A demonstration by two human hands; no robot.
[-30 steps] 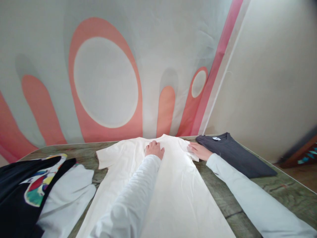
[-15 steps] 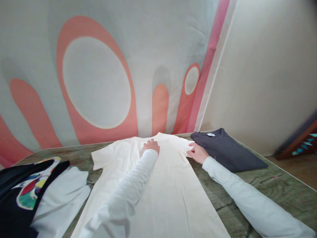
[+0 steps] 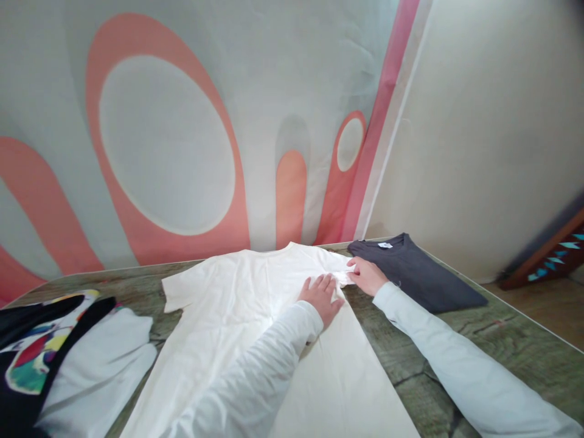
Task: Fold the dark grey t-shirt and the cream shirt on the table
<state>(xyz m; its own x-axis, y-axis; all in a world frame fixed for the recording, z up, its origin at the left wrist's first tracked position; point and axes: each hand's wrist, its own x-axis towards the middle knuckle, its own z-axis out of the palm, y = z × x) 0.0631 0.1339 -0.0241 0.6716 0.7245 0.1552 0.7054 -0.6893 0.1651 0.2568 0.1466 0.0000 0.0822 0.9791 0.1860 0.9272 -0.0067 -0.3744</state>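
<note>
I see one cream shirt (image 3: 237,304): the left hand (image 3: 320,299) lies on it, fingers spread; the right hand (image 3: 368,277) pinches one sleeve (image 3: 340,264). Beside this shirt lies one grey shirt (image 3: 422,277).

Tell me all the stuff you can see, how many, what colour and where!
cream T-shirt: 1, cream, spread on table, middle
dark grey shirt: 1, dark grey, folded, table's far right
label: 1, white, on dark grey shirt
printed garment: 1, black with colourful print, left
white cloth: seemingly 1, white, beside printed garment
table: 1, brown-green, underneath
backdrop: 1, grey with pink-orange shapes, behind
plain wall: 1, beige-grey, right
left hand: 1, white sleeve, on cream T-shirt
right hand: 1, white sleeve, at T-shirt's sleeve
</note>
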